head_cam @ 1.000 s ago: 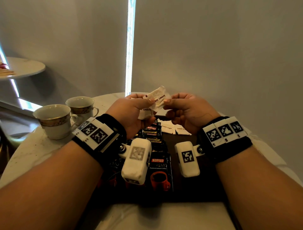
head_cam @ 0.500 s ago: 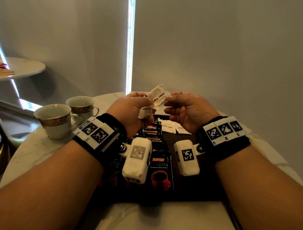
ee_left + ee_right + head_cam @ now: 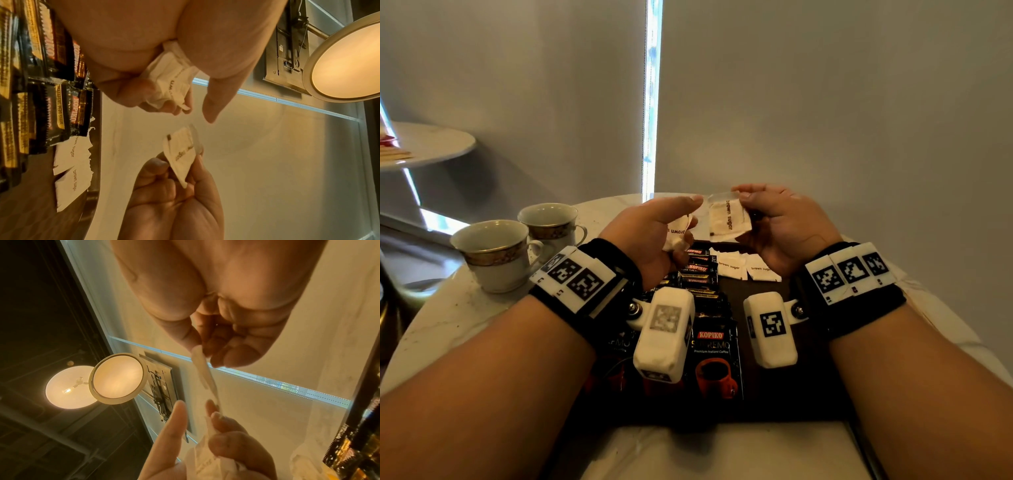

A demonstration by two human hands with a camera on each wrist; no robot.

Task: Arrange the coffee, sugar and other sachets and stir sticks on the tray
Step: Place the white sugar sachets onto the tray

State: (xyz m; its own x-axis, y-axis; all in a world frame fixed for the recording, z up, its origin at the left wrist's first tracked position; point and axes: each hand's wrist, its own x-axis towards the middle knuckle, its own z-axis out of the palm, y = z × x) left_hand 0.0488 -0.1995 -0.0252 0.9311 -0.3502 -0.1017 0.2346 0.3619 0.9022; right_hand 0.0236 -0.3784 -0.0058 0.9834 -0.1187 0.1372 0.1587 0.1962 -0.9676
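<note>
Two brown sugar sachets (image 3: 743, 269) lay flat on the dark tray (image 3: 808, 394), beside two rows of Kopiko coffee sachets (image 3: 714, 356); two cups (image 3: 496, 251) stood left. The right hand (image 3: 780, 226) pinched one sugar sachet (image 3: 727, 219) above the tray. The left hand (image 3: 650, 233) gripped a crumpled bunch of sachets (image 3: 678, 233), index finger extended.

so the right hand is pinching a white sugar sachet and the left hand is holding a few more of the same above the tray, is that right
Not quite. The sachet pinched by the right hand is printed "brown sugar", not white sugar; the head view shows the lettering. The rest stands: the left hand holds a bunch of the same sachets above the tray.
</note>
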